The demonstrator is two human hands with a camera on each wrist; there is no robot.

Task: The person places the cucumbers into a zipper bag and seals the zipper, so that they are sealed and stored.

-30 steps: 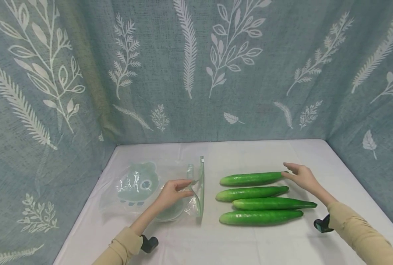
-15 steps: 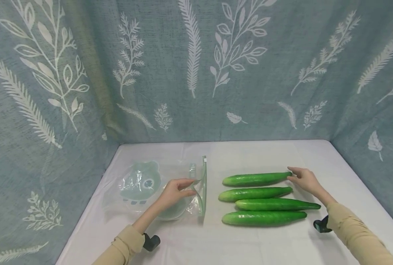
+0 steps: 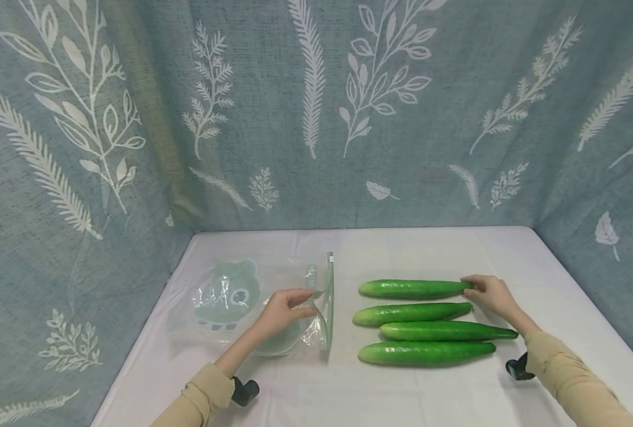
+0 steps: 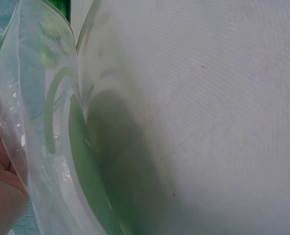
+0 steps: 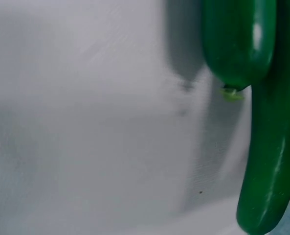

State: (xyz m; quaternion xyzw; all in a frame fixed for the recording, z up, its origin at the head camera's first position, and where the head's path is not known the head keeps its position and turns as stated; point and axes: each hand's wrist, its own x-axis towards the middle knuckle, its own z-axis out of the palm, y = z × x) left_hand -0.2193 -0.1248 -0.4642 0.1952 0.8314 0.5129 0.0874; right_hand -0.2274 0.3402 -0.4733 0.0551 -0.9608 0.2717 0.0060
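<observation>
A clear zip bag (image 3: pixel 226 299) printed with a pale green cartoon shape lies on the left of the table. My left hand (image 3: pixel 280 311) pinches its film at the mouth, which gapes toward the right. In the left wrist view, fingers lie behind the bag's film (image 4: pixel 34 147). My right hand (image 3: pixel 494 295) pinches the right tip of the farthest cucumber (image 3: pixel 409 289) between thumb and fingers. Nearer me lie a second cucumber (image 3: pixel 412 313), a third cucumber (image 3: pixel 447 330) and the nearest cucumber (image 3: pixel 425 353). Cucumber ends (image 5: pixel 237 49) fill the right side of the right wrist view.
Everything lies on a white-covered table (image 3: pixel 348 397). A blue-green curtain (image 3: pixel 316 178) with white leaf patterns encloses the back and both sides. The cucumbers lie roughly parallel, right of the bag's mouth, and the two nearest lie close together.
My right hand has come down onto the farthest cucumber's tip and its fingers have closed there. The left hand keeps its hold on the bag. The head view has shifted slightly.
</observation>
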